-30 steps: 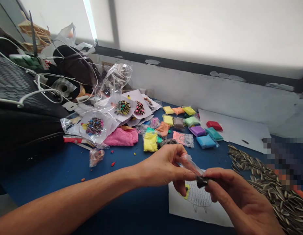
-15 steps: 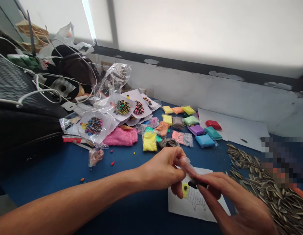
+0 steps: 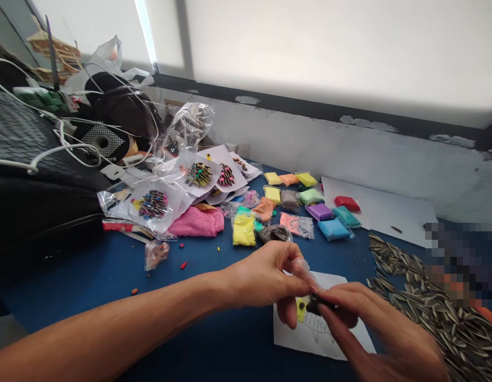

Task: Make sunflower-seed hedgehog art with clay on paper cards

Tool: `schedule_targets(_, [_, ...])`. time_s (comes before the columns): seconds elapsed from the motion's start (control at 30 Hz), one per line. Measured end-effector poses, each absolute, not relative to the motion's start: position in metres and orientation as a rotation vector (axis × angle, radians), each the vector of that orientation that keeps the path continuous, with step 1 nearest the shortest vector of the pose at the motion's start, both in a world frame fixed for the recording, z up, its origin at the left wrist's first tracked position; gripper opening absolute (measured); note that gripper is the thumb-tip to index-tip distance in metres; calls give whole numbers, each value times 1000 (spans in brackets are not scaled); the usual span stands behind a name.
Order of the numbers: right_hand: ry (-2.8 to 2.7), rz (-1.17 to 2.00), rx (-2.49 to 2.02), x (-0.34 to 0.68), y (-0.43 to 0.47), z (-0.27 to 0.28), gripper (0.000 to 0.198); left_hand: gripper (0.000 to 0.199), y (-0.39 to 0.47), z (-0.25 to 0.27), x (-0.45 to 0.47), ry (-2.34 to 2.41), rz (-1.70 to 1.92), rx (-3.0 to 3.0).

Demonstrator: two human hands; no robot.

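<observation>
My left hand (image 3: 265, 276) is closed on a small clear plastic bag (image 3: 307, 271). Its thumb reaches the bag's edge beside my right hand (image 3: 373, 318). Between my right thumb and fingers sits a dark lump of modelling clay (image 3: 315, 305), at the mouth of the bag; the fingers partly hide it. Below both hands lies a white sheet of paper (image 3: 296, 337) with a pencil-drawn animal outline. The head of the drawing is covered in yellow clay (image 3: 300, 313) with a dark round dot. My hands block part of the sheet.
Bagged clay blocks, such as a yellow pack (image 3: 243, 230) and a blue pack (image 3: 333, 229), lie beyond my hands. Striped sunflower seeds (image 3: 437, 313) spread at right. Seed-decorated papers (image 3: 200, 175), a pink cloth (image 3: 198, 222) and a black bag (image 3: 43, 212) are at left.
My left thumb has moved right, closer to my right fingertips. The dark clay shows a little more between the fingers, and both hands stay over the sheet.
</observation>
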State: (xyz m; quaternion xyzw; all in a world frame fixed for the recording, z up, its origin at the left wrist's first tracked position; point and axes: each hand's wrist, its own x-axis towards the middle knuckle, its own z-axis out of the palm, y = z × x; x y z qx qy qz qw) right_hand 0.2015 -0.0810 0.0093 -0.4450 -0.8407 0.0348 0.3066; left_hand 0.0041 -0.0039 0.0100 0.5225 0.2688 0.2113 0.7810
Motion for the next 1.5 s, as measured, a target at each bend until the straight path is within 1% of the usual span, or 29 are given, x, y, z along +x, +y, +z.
schedule_targets(0.13, [-2223,93,-1204,203,-78,11,26,22,-5,11,7,542,515,1061])
schedule_targets(0.33, [-2203,107,-1183,202,-78,9,22,26,-14,8,12,595,548,1142])
schedule_targets(0.53, [-2168,142,-1250,199,-80,13,8,25,-19,13,10,634,478,1215])
schedule_targets(0.63, [-2171,69,-1295,201,-79,15,9,28,-17,20,8,651,437,1227])
schedule_targets(0.73, [-2169,-65,-1350,202,-79,15,8,29,-16,22,8,639,484,1232])
schedule_targets(0.83, [-2188,-196,-1345,202,-81,14,6,23,-16,21,9,629,514,1200])
schedule_targets(0.9, [-2147,-202,-1376,202,-82,15,5,18,-15,22,9,642,514,1179])
schedule_targets(0.97, [-2036,-86,-1462,203,-81,17,6,15,-14,24,9,655,529,1160])
schedule_targets(1.07, [-1819,223,-1562,207,-78,22,14,17,-10,27,7,681,557,1149])
schedule_targets(1.17, [-1608,522,-1576,210,-72,22,26,19,-8,28,5,689,608,1137])
schedule_targets(1.23, [-1522,656,-1537,211,-71,19,26,20,-8,25,5,671,653,1124])
schedule_targets(1.33, [-1571,700,-1497,210,-73,14,21,21,-7,19,7,645,696,1111])
schedule_targets(1.5, [-1531,603,-1517,195,-81,15,14,37,-8,13,13,630,741,1014])
